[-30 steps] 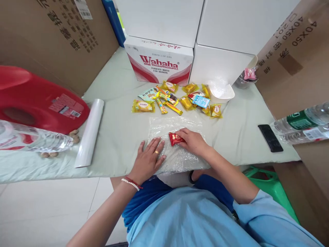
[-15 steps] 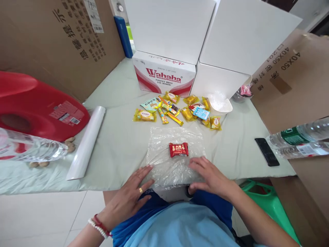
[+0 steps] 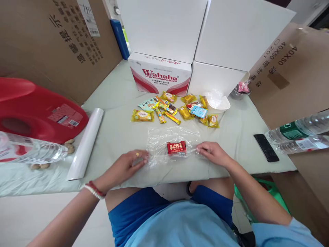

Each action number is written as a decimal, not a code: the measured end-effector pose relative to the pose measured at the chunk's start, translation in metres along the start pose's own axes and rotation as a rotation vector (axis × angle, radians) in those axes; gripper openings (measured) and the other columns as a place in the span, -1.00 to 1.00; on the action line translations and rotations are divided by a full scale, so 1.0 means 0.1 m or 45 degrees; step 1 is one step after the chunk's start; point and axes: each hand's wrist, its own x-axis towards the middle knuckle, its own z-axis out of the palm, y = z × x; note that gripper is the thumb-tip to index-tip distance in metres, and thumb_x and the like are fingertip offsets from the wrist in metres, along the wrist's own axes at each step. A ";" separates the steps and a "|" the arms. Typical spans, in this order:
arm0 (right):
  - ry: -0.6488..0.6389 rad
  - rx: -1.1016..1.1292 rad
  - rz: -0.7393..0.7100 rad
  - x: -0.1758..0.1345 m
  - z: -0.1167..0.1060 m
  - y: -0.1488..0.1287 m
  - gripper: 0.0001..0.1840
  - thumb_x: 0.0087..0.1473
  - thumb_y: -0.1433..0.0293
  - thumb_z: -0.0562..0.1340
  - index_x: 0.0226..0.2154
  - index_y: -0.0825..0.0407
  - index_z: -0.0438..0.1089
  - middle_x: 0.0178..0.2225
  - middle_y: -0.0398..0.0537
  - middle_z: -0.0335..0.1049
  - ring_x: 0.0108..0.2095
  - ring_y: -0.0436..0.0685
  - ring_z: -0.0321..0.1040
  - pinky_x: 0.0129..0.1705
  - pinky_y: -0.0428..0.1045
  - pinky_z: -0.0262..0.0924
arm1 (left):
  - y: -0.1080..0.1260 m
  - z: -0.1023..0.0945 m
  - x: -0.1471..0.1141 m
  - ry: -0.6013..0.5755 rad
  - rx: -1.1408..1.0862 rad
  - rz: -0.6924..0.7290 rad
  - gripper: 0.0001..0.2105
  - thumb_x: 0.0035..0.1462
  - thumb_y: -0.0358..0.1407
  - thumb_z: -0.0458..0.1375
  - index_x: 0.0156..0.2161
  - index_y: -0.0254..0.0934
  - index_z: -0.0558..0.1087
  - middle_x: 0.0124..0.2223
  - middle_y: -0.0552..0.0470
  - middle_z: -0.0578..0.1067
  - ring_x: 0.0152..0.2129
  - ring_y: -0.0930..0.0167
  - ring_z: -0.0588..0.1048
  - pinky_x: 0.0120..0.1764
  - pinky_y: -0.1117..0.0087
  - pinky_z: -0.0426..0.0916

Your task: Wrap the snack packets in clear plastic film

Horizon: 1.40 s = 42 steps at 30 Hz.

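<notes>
A red wrapped snack [image 3: 176, 148] lies on a sheet of clear plastic film [image 3: 159, 137], close to the table's front edge. With fingers pinched, my left hand [image 3: 131, 165] grips the film's left side. My right hand [image 3: 214, 153] pinches its right side, just beside the snack. The near part of the film is lifted and folded up towards the snack. Behind it sits a group of snacks: yellow-wrapped cakes [image 3: 143, 116], thin yellow sticks [image 3: 171, 117], a pale green packet [image 3: 147, 104] and a blue packet [image 3: 198, 111].
On the left are a white roll [image 3: 86, 144], a red jug [image 3: 38, 106] and a water bottle [image 3: 33, 147]. A Wahaba-style carton [image 3: 160, 76] and a white bowl [image 3: 219, 104] stand at the back. A phone [image 3: 266, 147] and bottles [image 3: 298, 132] lie right.
Both hands have moved forward from the table's edge and closed on the film's sides. The film's near edge has been raised and folded towards the red snack.
</notes>
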 end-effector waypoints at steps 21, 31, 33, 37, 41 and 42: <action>-0.308 -0.836 0.014 1.59 0.26 -0.19 -0.60 0.32 0.34 0.27 0.16 0.10 0.43 0.10 0.21 0.51 0.13 0.32 0.34 0.10 0.09 0.21 | 0.98 0.98 0.55 0.452 0.559 0.090 -0.72 0.37 -0.37 0.00 -0.02 -0.19 0.55 -0.13 -0.16 0.55 -0.16 0.15 0.46 -0.12 0.07 0.36; -0.317 -0.769 0.057 1.76 0.18 -0.23 -0.87 0.27 0.37 0.30 -0.20 0.04 0.58 -0.03 0.09 0.52 0.06 0.29 0.26 0.00 0.05 0.08 | 0.92 1.07 0.78 0.228 0.695 -0.133 -0.73 0.43 -0.34 0.00 -0.04 -0.27 0.57 -0.12 -0.18 0.59 -0.07 0.13 0.49 -0.12 0.14 0.33; -0.302 -0.750 -0.040 1.65 0.08 -0.34 -0.86 0.30 0.39 0.27 -0.19 0.06 0.56 -0.05 0.09 0.50 -0.03 0.24 0.28 -0.05 0.03 0.06 | 0.93 1.07 0.78 0.207 0.682 -0.139 -0.73 0.43 -0.35 0.01 -0.03 -0.28 0.57 -0.14 -0.17 0.60 -0.07 0.13 0.51 -0.12 0.15 0.33; -0.323 -0.748 -0.115 1.28 0.08 -0.55 -0.79 0.40 0.37 0.16 -0.14 0.05 0.52 -0.19 0.02 0.47 -0.27 0.12 0.31 -0.30 -0.01 -0.04 | 0.92 1.11 0.79 0.244 0.634 -0.129 -0.73 0.42 -0.36 0.01 -0.03 -0.29 0.57 -0.16 -0.17 0.61 -0.08 0.15 0.54 -0.12 0.17 0.36; -0.285 -0.663 -0.161 0.84 0.38 -0.51 -0.71 0.42 0.36 0.13 0.03 -0.05 0.53 -0.18 -0.02 0.43 -0.29 0.09 0.35 -0.33 -0.04 0.02 | 0.84 1.14 0.78 0.294 0.546 -0.157 -0.73 0.39 -0.40 0.01 -0.19 -0.29 0.58 -0.18 -0.18 0.63 -0.11 0.18 0.57 -0.09 0.20 0.40; -0.263 -0.603 -0.161 0.75 0.47 -0.46 -0.67 0.42 0.38 0.13 0.12 -0.07 0.51 -0.18 -0.03 0.42 -0.29 0.08 0.36 -0.30 -0.06 0.07 | 0.80 1.14 0.77 0.293 0.497 -0.164 -0.73 0.38 -0.42 0.01 -0.21 -0.29 0.58 -0.19 -0.18 0.63 -0.13 0.19 0.58 -0.08 0.22 0.41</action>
